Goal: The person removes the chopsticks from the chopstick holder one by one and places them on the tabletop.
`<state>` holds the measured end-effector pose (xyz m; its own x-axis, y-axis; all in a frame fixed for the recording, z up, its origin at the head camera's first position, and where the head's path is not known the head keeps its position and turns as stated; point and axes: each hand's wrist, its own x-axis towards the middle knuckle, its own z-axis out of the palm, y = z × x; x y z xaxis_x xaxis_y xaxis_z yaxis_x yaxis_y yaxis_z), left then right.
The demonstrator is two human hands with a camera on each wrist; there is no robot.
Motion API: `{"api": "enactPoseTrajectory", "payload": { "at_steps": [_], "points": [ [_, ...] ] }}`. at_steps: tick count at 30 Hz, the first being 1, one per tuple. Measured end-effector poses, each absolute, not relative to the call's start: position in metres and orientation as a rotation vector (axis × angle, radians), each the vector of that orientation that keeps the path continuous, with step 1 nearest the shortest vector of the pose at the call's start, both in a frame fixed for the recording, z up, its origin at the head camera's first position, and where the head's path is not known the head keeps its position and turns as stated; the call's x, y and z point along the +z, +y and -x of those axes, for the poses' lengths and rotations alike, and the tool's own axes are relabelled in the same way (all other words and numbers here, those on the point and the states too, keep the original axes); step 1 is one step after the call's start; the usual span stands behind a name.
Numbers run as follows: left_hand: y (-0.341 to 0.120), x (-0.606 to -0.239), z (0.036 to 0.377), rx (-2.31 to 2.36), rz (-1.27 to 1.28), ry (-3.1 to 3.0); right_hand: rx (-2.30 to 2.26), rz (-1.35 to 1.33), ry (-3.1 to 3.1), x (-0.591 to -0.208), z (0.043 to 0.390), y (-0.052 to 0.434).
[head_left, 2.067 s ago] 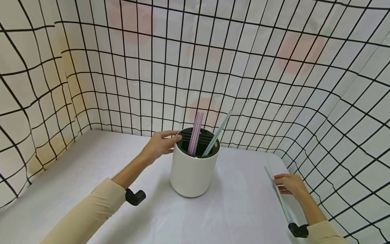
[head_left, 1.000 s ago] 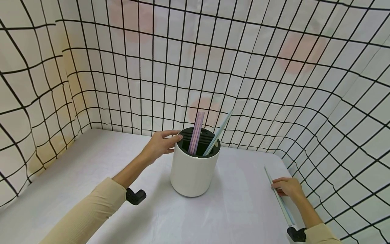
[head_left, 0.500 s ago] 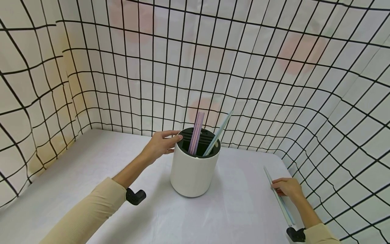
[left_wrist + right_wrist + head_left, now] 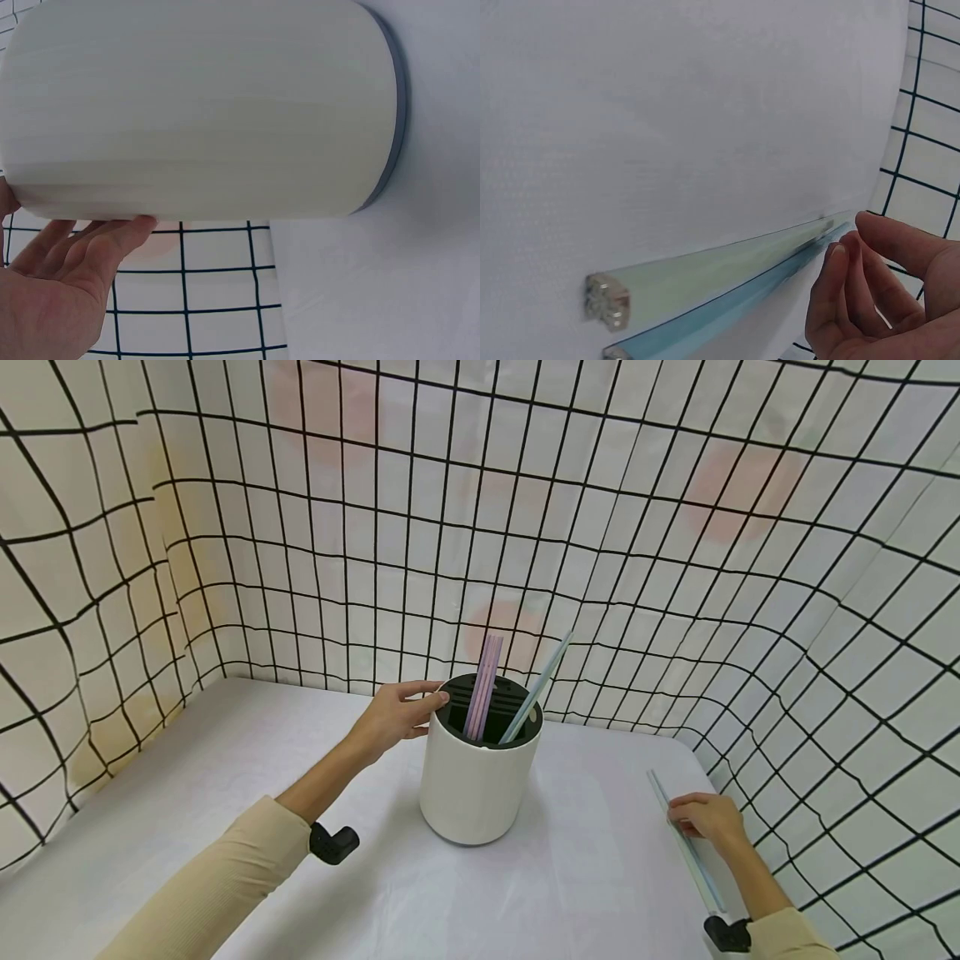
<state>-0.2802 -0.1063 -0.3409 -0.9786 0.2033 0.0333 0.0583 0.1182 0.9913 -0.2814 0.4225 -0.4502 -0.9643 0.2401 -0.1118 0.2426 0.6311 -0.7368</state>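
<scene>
Resting on two long clear plastic sticks, one green and one blue [image 4: 693, 853], the right hand [image 4: 708, 821] has its fingers [image 4: 838, 289] curled over them near the right edge of the white table [image 4: 225, 793]. The sticks lie flat, side by side, pointing from the front edge toward the back. Straight fingers of the left hand [image 4: 393, 717] touch the rim of the round white holder [image 4: 472, 785] in the middle, which is well apart to the left.

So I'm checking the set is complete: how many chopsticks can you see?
5, possibly more hidden: two pink chopsticks and one light blue chopstick stand in the white holder; a pale green chopstick and a blue chopstick lie by the right hand.
</scene>
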Motion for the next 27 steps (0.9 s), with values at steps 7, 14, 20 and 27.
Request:
{"api": "enactPoseTrajectory", "payload": {
  "at_steps": [7,14,20,27],
  "points": [
    [-0.107,-0.342,0.281,1.990,-0.252,2.273,-1.305,-0.350,2.820,-0.430,0.279,0.406],
    [-0.107,-0.341,0.280,1.992,-0.252,2.272,-1.452,-0.210,2.759,-0.397,0.280,0.369],
    [-0.106,-0.340,0.279,1.992,-0.245,2.270,-1.506,-0.079,2.731,-0.365,0.280,0.331],
    [-0.106,-0.341,0.280,1.991,-0.238,2.268,-1.516,0.054,2.750,-0.332,0.276,0.286]
  ]
}}
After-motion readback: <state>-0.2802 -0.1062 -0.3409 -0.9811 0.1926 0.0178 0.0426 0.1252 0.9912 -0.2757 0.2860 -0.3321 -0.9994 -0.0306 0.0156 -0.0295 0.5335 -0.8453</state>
